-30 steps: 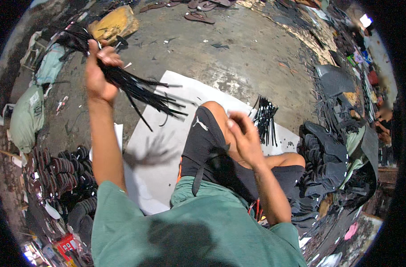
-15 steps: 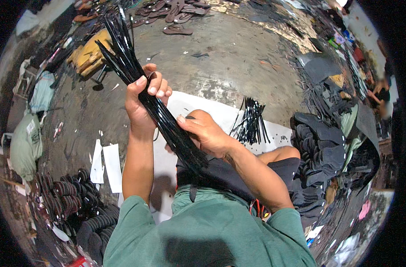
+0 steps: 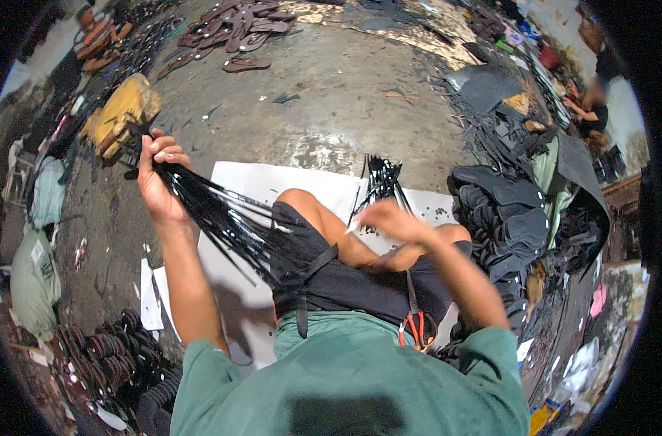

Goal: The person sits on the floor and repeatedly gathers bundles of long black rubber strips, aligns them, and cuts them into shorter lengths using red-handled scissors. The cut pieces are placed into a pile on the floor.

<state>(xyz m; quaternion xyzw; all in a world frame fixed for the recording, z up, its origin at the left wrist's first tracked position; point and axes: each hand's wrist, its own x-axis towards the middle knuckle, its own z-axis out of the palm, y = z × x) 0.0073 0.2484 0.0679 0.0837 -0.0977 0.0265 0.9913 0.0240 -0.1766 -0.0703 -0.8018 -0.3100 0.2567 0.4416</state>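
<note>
My left hand (image 3: 162,174) is closed around one end of a bundle of glossy black strips (image 3: 218,214). From that grip the strips fan out down and to the right, their far ends spreading over my dark shorts. My right hand (image 3: 392,219) is blurred by motion above my bent leg, just in front of a smaller pile of black strips (image 3: 384,176). Its fingers are too smeared to show whether they hold anything. That pile lies on a white sheet (image 3: 251,178) spread on the floor.
A red-handled tool (image 3: 418,330) rests at my lap. Stacked black sole-shaped pieces (image 3: 501,211) stand to the right, more dark stacks (image 3: 113,356) at lower left. A yellow block (image 3: 127,109) sits at upper left, brown flip-flops (image 3: 240,25) beyond. Other people sit at both far sides.
My left hand has moved left with the strips, which now fan looser and lower. My right hand has left the bundle and moved right toward the smaller pile. The view has shifted.
</note>
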